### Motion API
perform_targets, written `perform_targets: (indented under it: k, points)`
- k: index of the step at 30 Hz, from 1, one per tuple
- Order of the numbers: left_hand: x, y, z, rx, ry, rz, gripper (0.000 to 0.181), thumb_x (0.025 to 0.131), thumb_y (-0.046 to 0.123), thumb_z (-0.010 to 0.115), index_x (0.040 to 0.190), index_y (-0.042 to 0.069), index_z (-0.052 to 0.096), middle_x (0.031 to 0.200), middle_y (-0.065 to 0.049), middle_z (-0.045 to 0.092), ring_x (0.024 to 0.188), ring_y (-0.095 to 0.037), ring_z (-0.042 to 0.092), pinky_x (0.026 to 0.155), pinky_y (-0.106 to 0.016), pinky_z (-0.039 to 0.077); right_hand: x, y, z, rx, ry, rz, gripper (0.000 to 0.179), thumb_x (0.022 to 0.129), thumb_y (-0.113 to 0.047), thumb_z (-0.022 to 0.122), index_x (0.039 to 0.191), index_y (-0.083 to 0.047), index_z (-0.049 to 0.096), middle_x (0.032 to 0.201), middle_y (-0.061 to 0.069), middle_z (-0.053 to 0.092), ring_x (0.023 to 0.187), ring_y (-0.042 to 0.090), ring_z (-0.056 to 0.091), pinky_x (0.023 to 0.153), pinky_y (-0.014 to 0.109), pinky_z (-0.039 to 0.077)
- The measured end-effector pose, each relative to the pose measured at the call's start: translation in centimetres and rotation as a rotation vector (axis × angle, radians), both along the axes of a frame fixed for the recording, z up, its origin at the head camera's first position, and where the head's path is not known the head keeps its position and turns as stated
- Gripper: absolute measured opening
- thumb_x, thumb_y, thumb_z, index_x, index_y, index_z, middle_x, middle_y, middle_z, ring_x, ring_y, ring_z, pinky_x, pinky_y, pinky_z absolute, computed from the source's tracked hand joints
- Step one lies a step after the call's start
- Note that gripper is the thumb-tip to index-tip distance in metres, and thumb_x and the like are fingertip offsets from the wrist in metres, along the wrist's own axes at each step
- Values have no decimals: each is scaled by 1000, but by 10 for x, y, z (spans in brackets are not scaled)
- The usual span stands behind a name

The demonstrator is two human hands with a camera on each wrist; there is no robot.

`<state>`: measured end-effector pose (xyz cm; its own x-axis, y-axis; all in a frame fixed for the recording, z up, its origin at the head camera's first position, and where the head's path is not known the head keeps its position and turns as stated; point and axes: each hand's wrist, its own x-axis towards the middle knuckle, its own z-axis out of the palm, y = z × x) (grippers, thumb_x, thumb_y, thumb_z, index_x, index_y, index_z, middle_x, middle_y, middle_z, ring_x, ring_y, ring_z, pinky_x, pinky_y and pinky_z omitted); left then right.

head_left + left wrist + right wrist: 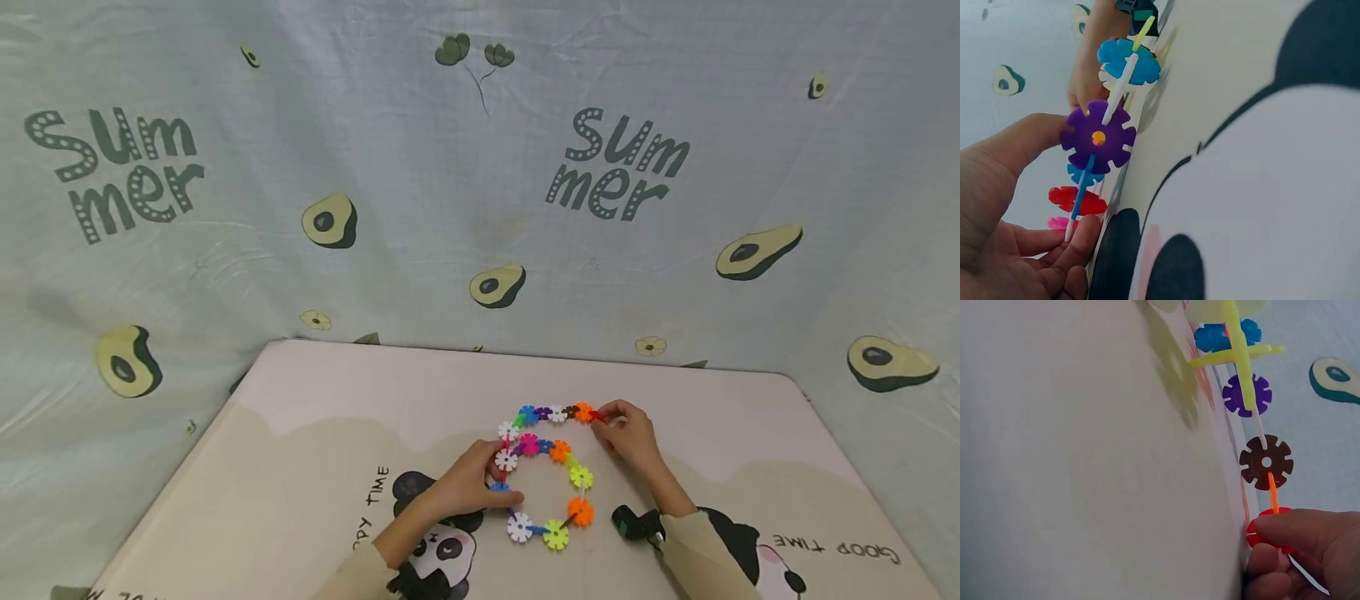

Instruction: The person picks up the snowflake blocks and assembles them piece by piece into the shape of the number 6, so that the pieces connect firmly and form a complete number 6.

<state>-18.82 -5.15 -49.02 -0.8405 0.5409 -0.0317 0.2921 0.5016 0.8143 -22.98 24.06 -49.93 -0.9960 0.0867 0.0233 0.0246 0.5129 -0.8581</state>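
A chain of colourful interlocking snowflake discs [556, 535] forms a closed lower loop with an upper arc curving to the right. My left hand [467, 483] grips the left side of this chain. In the left wrist view its thumb lies against a purple disc [1116, 150], while the fingers curl near a white disc seen edge-on. At the free end of the upper arc, my right hand [632, 437] pinches a red disc [1259, 534] between thumb and fingers. A brown disc [1254, 462] follows in the right wrist view, joined through an orange one.
The table [315, 392] carries a cover with panda prints [450, 550] and lettering. A dark wrist device [636, 523] sits by the right sleeve. Behind the table's far edge hangs a pale curtain [420, 167] printed with avocados.
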Motion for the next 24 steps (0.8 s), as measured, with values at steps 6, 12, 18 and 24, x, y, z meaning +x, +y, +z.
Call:
perform_targets:
  k: [6,12,18,24]
  points:
    - [-2,-13,0,89,28,78,57,93,31,65,131,-10,49,101,-10,56,84,-15,53,69,-24,46,8,10,6,0,-47,42,37,88,-13,72,117,4,56,105,17,56,64,16,56,57,23,49]
    - [-25,-30,16,40,138,197,45,99,26,58,128,-7,52,107,-15,57,92,-25,58,77,-37,50,14,24,24,-31,98,13,35,99,-20,59,121,6,55,108,24,61,75,20,66,67,19,52]
    - [-55,-32,49,-105,296,271,53,99,30,57,137,-4,47,127,-24,54,117,-39,54,97,-55,42,8,23,46,144,304,95,36,104,-18,48,131,5,54,129,26,57,115,41,57,95,43,48]
    - [-68,-19,65,-275,405,342,64,98,48,52,146,6,42,147,-19,42,137,-40,35,107,-61,24,6,8,59,351,320,181,48,103,-22,49,145,0,42,152,25,33,141,47,26,111,63,17]
